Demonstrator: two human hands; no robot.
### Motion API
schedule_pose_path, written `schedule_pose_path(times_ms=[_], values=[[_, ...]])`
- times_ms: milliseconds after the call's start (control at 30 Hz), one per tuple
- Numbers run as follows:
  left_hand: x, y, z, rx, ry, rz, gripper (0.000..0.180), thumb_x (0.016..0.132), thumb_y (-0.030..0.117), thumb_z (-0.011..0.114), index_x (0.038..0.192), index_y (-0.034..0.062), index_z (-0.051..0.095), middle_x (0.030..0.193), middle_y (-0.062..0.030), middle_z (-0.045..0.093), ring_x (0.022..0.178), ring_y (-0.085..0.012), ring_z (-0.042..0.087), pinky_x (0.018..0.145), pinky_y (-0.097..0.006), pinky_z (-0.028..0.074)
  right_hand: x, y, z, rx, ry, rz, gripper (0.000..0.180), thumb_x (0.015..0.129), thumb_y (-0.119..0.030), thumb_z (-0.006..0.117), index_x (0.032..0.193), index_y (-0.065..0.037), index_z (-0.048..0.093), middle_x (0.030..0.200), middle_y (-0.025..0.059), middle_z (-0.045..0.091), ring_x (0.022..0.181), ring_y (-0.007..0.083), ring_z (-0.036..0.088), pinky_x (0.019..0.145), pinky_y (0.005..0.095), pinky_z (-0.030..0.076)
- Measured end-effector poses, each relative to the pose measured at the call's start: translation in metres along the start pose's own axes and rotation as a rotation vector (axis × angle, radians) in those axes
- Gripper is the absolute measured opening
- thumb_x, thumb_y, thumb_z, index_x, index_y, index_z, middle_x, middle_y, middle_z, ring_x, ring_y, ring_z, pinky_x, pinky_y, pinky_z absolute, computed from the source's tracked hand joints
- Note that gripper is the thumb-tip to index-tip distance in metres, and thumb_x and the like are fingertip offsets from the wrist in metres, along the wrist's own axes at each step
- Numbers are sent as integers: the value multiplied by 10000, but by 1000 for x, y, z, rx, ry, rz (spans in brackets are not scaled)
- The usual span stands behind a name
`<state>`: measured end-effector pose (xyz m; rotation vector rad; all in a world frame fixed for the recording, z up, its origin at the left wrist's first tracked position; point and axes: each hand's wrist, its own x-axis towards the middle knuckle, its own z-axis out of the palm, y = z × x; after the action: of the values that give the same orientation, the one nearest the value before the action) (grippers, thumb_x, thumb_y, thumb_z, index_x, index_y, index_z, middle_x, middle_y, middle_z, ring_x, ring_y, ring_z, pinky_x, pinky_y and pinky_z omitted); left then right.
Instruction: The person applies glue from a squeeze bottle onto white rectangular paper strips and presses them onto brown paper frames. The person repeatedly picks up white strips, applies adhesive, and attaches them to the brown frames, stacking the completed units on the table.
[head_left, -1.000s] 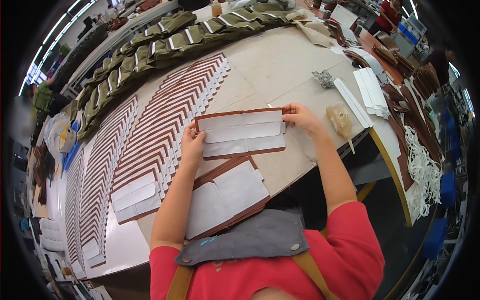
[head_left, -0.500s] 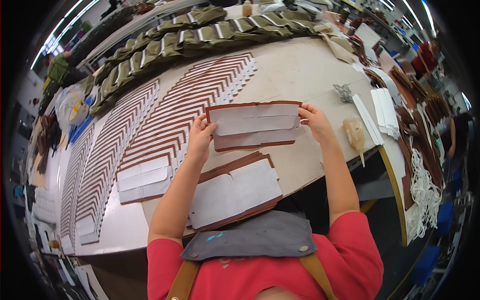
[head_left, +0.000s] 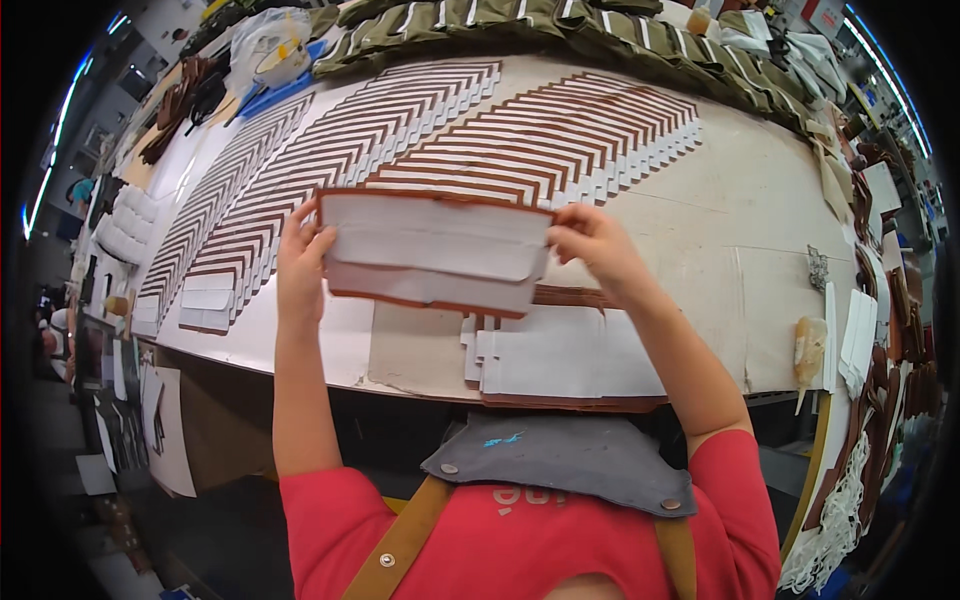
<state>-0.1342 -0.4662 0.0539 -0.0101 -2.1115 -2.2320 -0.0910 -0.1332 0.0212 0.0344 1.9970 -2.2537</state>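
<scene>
A rectangular panel of grey-white backing with brown leather-like edges [head_left: 430,235] is held up level above the table, slightly tilted down to the right. My left hand [head_left: 305,255] pinches its left end. At its upper right corner my right hand [head_left: 597,245] grips it between thumb and fingers. A stack of similar panels [head_left: 575,350] lies at the table's near edge, partly behind my right forearm. Beyond the held panel runs a slanting row of overlapping panels [head_left: 560,140], its near end hidden by the held panel. Another such row [head_left: 330,150] lies to its left.
Folded olive-green pieces with white strips [head_left: 560,25] line the far side. A blue tray with a plastic-wrapped tub [head_left: 280,60] stands far left. On the right are a glue bottle [head_left: 808,350], white strips [head_left: 858,330] and tangled white cord [head_left: 845,500].
My view has turned to the left, so the table's contents appear farther right. Both hands have carried the panel leftward over the table, toward the near end of the overlapping row.
</scene>
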Motion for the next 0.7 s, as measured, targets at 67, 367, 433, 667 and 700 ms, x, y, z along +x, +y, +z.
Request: schedule_pose_path(times_ms=[67,367,433,667,700], values=[[-7,-11,-49,175,93,-6,436,829,-1,532,1253,-9,428,1000,-75,591,882,-102,539,770,-218,424,9,14,37,-105,-186,100,139,852,-100,594,923,20,586,786,43,603,655,88,555,587,229,480],[26,-64,-89,287,146,8,407,818,5,546,1216,13,461,864,-41,596,701,-68,496,608,-201,379,48,19,74,-353,-185,229,185,888,-180,553,877,3,570,722,51,627,511,97,555,435,230,457],[33,-68,-87,310,148,-15,405,815,15,554,1210,10,463,841,-42,596,690,-67,493,606,-201,376,49,19,74,-362,-179,244,187,891,-187,547,878,-1,563,704,51,623,468,93,535,419,230,443],[45,-78,-85,415,139,25,400,811,25,553,1201,6,464,768,-30,579,660,-66,465,604,-214,372,52,21,74,-406,-158,268,196,893,-195,539,879,-1,561,662,58,606,422,94,504,391,239,417],[45,-77,-83,405,135,27,402,811,27,554,1202,9,465,767,-29,578,657,-65,461,605,-215,371,52,22,74,-412,-158,271,196,892,-195,539,876,-1,560,658,60,603,418,95,501,389,241,415]])
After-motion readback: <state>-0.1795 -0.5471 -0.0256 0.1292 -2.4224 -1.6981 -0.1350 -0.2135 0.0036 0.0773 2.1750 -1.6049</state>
